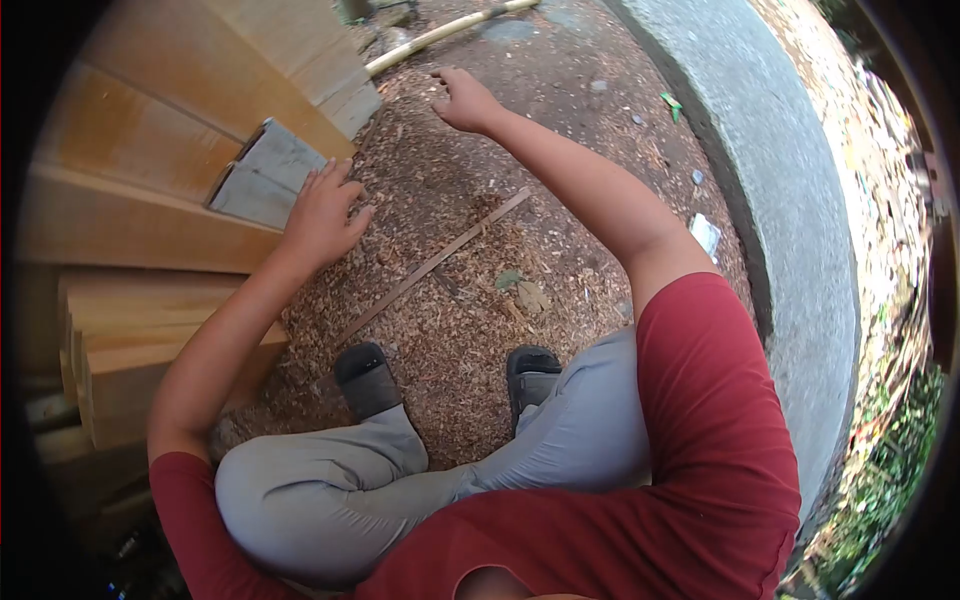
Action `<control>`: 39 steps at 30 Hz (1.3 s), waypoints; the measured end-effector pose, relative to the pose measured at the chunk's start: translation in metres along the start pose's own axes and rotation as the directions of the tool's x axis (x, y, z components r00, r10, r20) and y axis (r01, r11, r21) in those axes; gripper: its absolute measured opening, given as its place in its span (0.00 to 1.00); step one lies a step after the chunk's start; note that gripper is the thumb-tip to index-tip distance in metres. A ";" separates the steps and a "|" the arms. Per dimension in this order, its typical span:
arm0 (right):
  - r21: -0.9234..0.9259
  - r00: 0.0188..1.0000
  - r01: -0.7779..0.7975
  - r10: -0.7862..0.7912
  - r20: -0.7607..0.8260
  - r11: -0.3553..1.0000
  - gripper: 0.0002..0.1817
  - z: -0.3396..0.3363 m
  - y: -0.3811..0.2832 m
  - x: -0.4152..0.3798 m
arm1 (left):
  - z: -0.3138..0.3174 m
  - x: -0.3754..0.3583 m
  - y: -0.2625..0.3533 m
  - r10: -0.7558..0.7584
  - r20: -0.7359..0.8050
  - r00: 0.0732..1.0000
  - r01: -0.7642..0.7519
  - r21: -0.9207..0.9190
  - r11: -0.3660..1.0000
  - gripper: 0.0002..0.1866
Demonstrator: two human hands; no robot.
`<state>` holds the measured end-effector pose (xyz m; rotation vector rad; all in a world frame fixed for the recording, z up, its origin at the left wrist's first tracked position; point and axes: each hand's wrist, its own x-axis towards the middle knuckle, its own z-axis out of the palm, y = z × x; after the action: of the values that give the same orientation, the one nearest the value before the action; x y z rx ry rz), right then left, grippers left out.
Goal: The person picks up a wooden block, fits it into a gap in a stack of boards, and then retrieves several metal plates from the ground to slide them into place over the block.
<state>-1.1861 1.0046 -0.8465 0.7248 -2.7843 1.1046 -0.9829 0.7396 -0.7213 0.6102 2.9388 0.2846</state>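
My left hand (325, 215) is at the edge of the stacked boards, fingers stretched and thumb apart, with its fingertips at the right end of a grey flat rectangular piece (262, 178). That piece has a dark edge and lies against the varnished wooden boards (165, 120). Farther forward, my right hand (466, 102) is held out over the ground with fingers slightly bent and a gap between thumb and fingers. Nothing shows in its grasp. A thin wooden strip (435, 262) lies on the wood shavings between my hands and my feet.
More stacked timber (170, 330) stands at the left by my knee. A pale pole (450, 32) lies at the back. Along the right runs a raised concrete edge (790, 150), with a crumpled white wrapper (705, 235) beside it. Dry leaves (530, 295) lie among the shavings.
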 end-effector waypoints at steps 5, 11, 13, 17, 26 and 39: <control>0.004 0.982 -0.191 0.191 -0.013 0.982 0.30 -0.128 -0.004 -0.066 | -0.007 0.089 0.052 0.345 -0.013 0.939 -0.343 -0.136 0.929 0.12; -0.196 0.889 -0.444 0.457 0.024 0.874 0.30 -0.250 0.010 -0.236 | -0.038 0.130 0.144 0.597 0.109 0.795 -0.496 -0.452 0.742 0.14; -0.230 0.844 -0.530 0.534 -0.048 0.816 0.30 -0.278 0.017 -0.309 | -0.038 0.126 0.174 0.660 0.190 0.727 -0.505 -0.503 0.701 0.14; -0.188 0.645 -0.764 0.713 -0.276 0.618 0.29 -0.293 0.027 -0.446 | -0.009 0.093 0.209 0.712 0.319 0.625 -0.466 -0.580 0.669 0.16; -0.295 0.354 -0.912 0.909 -0.219 0.284 0.23 -0.216 0.040 -0.617 | 0.049 0.030 0.254 0.746 0.322 0.583 -0.259 -0.797 0.546 0.16; -0.490 0.129 -0.859 0.989 0.071 0.147 0.35 -0.201 0.067 -0.556 | 0.133 0.072 0.253 0.569 0.543 0.618 -0.080 -0.676 0.733 0.19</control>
<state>-0.7454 1.4042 -0.8632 -1.3592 -3.5680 0.3427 -0.9308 1.0179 -0.8046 0.9145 1.7762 0.7685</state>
